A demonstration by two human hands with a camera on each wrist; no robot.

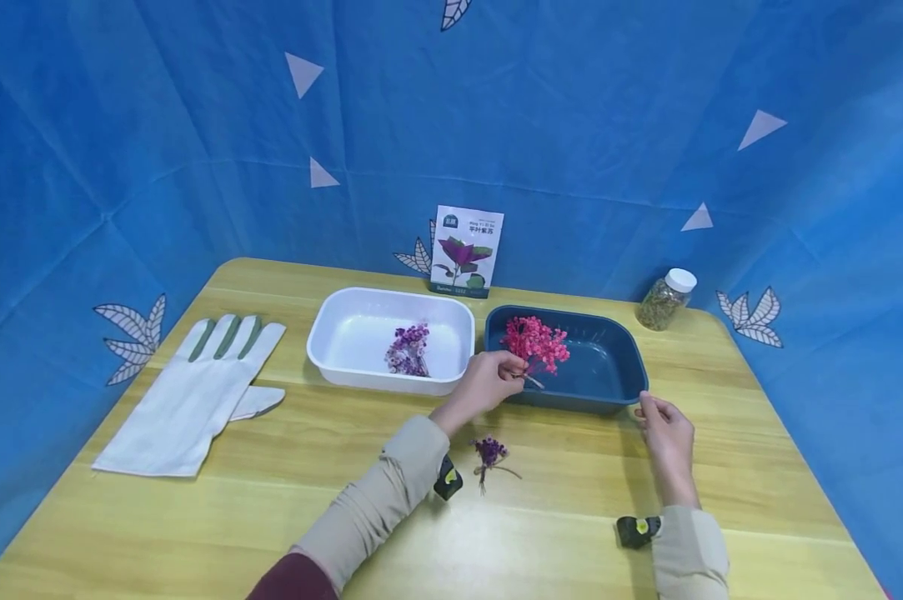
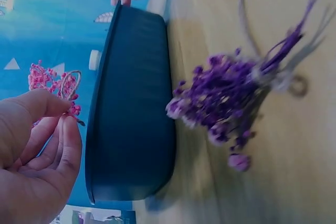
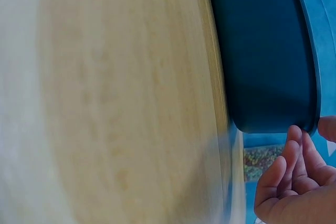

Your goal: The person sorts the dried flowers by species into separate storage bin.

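Observation:
Between thumb and fingers, my left hand [image 1: 490,385] pinches the tied stems of a pink dried-flower bunch [image 1: 537,342]. The blossoms overlap the dark blue basin [image 1: 609,406] in the head view; the left wrist view has them above its rim. At the basin's front right corner, my right hand [image 1: 669,429] pinches the rim, thumb on one side and fingertips on the other, as the right wrist view shows. A small purple dried-flower bunch [image 1: 489,451], tied with twine, lies on the table near my left wrist. Another purple bunch [image 1: 408,350] lies inside the white basin [image 1: 319,337].
White gardening gloves [image 1: 177,408] with green stripes lie at the left. A seed packet [image 1: 466,252] stands upright behind the basins against the blue backdrop [image 1: 571,100]. A white-capped jar [image 1: 664,300] stands at the table's [image 1: 286,517] back right corner.

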